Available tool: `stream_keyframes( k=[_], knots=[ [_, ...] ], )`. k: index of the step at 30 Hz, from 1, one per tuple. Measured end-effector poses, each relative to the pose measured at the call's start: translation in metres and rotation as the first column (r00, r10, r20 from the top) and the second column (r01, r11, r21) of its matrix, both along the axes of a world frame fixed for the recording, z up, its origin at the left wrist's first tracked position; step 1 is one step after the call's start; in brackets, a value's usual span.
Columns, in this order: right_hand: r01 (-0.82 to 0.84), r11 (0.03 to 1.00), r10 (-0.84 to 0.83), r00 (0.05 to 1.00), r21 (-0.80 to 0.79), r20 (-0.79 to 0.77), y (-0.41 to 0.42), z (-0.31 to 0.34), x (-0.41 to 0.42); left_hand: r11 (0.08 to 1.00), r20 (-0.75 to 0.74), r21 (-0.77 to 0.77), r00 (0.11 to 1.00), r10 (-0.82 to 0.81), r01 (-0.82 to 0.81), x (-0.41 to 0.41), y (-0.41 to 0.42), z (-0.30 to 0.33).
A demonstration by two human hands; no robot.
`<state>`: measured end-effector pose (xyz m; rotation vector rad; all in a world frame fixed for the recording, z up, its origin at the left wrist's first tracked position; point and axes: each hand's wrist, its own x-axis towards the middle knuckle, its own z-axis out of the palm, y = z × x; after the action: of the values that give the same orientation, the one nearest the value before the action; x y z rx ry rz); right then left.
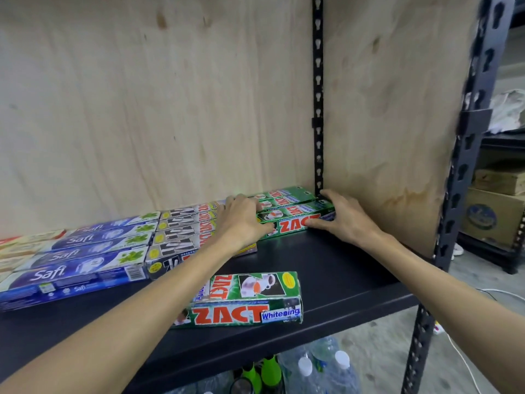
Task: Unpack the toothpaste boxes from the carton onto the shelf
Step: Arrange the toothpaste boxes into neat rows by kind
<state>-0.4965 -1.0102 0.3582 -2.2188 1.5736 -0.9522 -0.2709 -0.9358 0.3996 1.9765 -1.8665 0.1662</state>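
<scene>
On the black shelf (341, 268), a row of green Zact toothpaste boxes (292, 220) lies in the back right corner. My left hand (241, 220) grips the left end of the front green box, thumb on its front face. My right hand (343, 214) grips the right end, fingers over the top and thumb on the front. A loose pair of green Zact boxes (250, 297) lies near the shelf's front edge, under my left forearm. Black-and-red Zact boxes (181, 237) and blue Safi boxes (85, 251) fill the left part. The carton is out of view.
Plywood panels (170, 95) close the shelf's back and right side. A black slotted upright (454, 194) stands at the front right. Water bottles (318, 368) and green-capped items sit below the shelf. Cardboard cartons (494, 211) stand on another rack to the right.
</scene>
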Motion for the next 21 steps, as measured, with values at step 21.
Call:
stream_keyframes(
  k=[21],
  knots=[
    [0.058,0.962,-0.083,0.993,-0.267,-0.085,0.037,-0.001,0.021,0.979,-0.264,0.044,0.947,-0.183,0.201,0.035,0.033,0.02]
  ],
)
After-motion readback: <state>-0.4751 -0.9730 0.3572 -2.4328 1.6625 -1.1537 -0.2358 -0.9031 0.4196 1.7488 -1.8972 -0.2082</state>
